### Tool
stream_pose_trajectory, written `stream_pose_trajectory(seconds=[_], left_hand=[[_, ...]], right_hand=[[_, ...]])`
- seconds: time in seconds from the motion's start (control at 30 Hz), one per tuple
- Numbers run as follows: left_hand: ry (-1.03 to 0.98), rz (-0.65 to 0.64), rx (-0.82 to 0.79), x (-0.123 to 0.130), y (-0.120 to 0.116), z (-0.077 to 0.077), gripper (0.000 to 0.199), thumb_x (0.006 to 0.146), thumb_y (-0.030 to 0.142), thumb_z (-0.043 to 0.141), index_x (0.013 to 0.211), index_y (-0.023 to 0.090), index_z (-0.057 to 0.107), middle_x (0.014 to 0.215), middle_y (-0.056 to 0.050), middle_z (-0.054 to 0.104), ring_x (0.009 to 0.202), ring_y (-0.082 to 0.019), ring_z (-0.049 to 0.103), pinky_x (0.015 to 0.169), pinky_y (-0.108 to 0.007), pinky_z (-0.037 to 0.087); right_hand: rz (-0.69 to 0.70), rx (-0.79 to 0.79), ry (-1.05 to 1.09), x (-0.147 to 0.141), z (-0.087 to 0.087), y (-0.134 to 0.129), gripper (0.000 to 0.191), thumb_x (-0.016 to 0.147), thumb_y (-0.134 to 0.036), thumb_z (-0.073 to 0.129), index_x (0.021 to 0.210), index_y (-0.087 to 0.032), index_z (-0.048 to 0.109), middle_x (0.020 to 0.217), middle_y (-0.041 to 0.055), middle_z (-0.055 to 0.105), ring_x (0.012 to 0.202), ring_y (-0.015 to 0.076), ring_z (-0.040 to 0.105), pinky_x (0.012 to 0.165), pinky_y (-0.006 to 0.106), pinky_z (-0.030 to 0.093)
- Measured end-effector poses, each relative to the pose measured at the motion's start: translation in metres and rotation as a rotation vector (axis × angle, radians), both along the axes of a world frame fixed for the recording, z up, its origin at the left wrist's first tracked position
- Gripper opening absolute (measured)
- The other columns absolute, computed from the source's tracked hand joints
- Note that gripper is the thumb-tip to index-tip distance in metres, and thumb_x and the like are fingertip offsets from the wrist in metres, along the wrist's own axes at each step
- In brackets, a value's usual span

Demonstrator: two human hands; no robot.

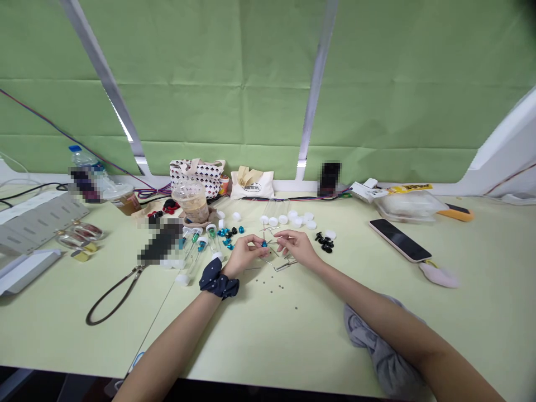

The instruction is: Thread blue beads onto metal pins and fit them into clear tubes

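My left hand [245, 254] is closed in a pinch on a small blue metal fitting [264, 244], from which a thin rod stands upright. Close by on the right, the fingers of my right hand [296, 248] pinch a thin metal piece that looks like a hex key [273, 242], its end beside the fitting. Below the hands lie several L-shaped hex keys [286, 264]. Tiny dark set screws [271, 291] are scattered nearer to me. More blue fittings [228, 241] lie left of my left hand, and black ones [325, 243] lie right of my right hand.
White round caps [297, 220] cluster behind the hands. Clear tubes with white caps [195, 257] lie at the left, near an iced drink cup [193, 205]. A phone [398, 239] and a plastic food box [408, 206] are at the right; a grey cloth [377, 349] lies under my right arm.
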State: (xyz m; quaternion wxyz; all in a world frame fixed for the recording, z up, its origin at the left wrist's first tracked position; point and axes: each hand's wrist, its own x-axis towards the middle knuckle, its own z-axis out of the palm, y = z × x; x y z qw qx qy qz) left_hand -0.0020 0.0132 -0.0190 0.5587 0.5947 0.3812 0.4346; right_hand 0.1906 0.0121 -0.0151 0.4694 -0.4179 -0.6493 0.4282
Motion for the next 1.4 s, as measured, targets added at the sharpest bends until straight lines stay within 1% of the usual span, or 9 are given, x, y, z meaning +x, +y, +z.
stream_pose_trajectory(seconds=[0.13, 0.3, 0.43, 0.63, 0.9, 1.03, 1.17, 1.27, 1.4], left_hand=[[0.037, -0.009, 0.043, 0.002, -0.002, 0.002, 0.034, 0.062, 0.035, 0.075, 0.080, 0.013, 0.056, 0.067, 0.002, 0.054, 0.063, -0.018, 0.066, 0.060, -0.028, 0.051], [0.105, 0.010, 0.080, 0.005, -0.006, 0.006, 0.034, 0.064, 0.036, 0.073, 0.081, 0.013, 0.055, 0.067, 0.002, 0.052, 0.061, -0.018, 0.066, 0.053, -0.024, 0.048], [0.109, 0.043, 0.080, 0.006, -0.004, 0.002, 0.033, 0.066, 0.037, 0.071, 0.083, 0.013, 0.056, 0.068, 0.001, 0.054, 0.063, -0.018, 0.066, 0.057, -0.026, 0.050], [0.111, 0.105, 0.024, 0.001, 0.003, -0.007, 0.034, 0.065, 0.038, 0.072, 0.083, 0.014, 0.056, 0.065, 0.001, 0.056, 0.062, -0.019, 0.066, 0.058, -0.027, 0.050], [0.054, 0.190, 0.038, -0.003, 0.004, 0.006, 0.030, 0.066, 0.036, 0.069, 0.083, 0.014, 0.058, 0.079, -0.002, 0.061, 0.065, -0.016, 0.065, 0.063, -0.027, 0.049], [-0.029, 0.162, -0.028, -0.002, 0.005, 0.008, 0.031, 0.068, 0.037, 0.068, 0.088, 0.014, 0.059, 0.089, -0.005, 0.061, 0.071, -0.015, 0.065, 0.071, -0.029, 0.050], [-0.101, 0.144, -0.122, -0.004, 0.008, 0.004, 0.036, 0.068, 0.038, 0.069, 0.093, 0.013, 0.060, 0.086, -0.005, 0.062, 0.069, -0.013, 0.063, 0.067, -0.026, 0.049], [-0.189, 0.134, -0.181, -0.006, 0.009, 0.004, 0.037, 0.067, 0.036, 0.070, 0.094, 0.012, 0.061, 0.086, -0.006, 0.063, 0.069, -0.012, 0.061, 0.063, -0.023, 0.047], [-0.269, 0.138, -0.247, -0.007, 0.008, 0.007, 0.037, 0.067, 0.036, 0.070, 0.093, 0.012, 0.062, 0.086, -0.008, 0.064, 0.069, -0.012, 0.060, 0.064, -0.023, 0.047]], right_hand=[[0.009, -0.069, 0.016, 0.001, -0.001, 0.002, 0.030, 0.073, -0.039, 0.060, 0.092, -0.015, 0.063, 0.054, -0.0021, 0.053, 0.048, 0.0108, 0.052, 0.047, 0.024, 0.047], [-0.018, -0.045, -0.031, 0.002, -0.005, 0.006, 0.024, 0.075, -0.034, 0.057, 0.086, -0.014, 0.064, 0.059, -0.0009, 0.053, 0.044, 0.0078, 0.045, 0.043, 0.021, 0.039], [-0.069, 0.088, -0.129, 0.000, -0.008, 0.005, 0.020, 0.079, -0.030, 0.051, 0.085, -0.015, 0.064, 0.067, 0.0017, 0.057, 0.049, 0.0093, 0.049, 0.047, 0.021, 0.040], [-0.173, 0.319, -0.421, 0.001, -0.006, 0.003, 0.019, 0.082, -0.016, 0.047, 0.082, -0.017, 0.066, 0.079, 0.0051, 0.062, 0.069, 0.0139, 0.056, 0.065, 0.026, 0.044], [-0.146, 0.166, -0.808, 0.010, -0.006, 0.009, 0.017, 0.078, -0.009, 0.051, 0.080, -0.017, 0.067, 0.084, 0.0050, 0.064, 0.077, 0.0151, 0.057, 0.071, 0.026, 0.041], [-0.318, 0.199, -1.104, 0.025, 0.011, 0.012, 0.018, 0.084, -0.016, 0.048, 0.086, -0.017, 0.066, 0.093, 0.0096, 0.063, 0.093, 0.0213, 0.054, 0.078, 0.032, 0.036], [-0.481, 0.076, -1.413, 0.048, 0.023, 0.018, 0.020, 0.085, -0.016, 0.045, 0.095, -0.014, 0.063, 0.101, 0.0159, 0.058, 0.094, 0.0263, 0.053, 0.078, 0.039, 0.033], [-0.446, -0.025, -1.519, 0.058, 0.022, 0.021, 0.021, 0.082, -0.010, 0.044, 0.094, -0.012, 0.061, 0.099, 0.0160, 0.056, 0.089, 0.0266, 0.055, 0.076, 0.040, 0.032], [-0.358, -0.048, -1.534, 0.059, 0.016, 0.022, 0.027, 0.079, -0.001, 0.039, 0.092, -0.011, 0.060, 0.097, 0.0154, 0.055, 0.085, 0.0252, 0.057, 0.075, 0.040, 0.033]])
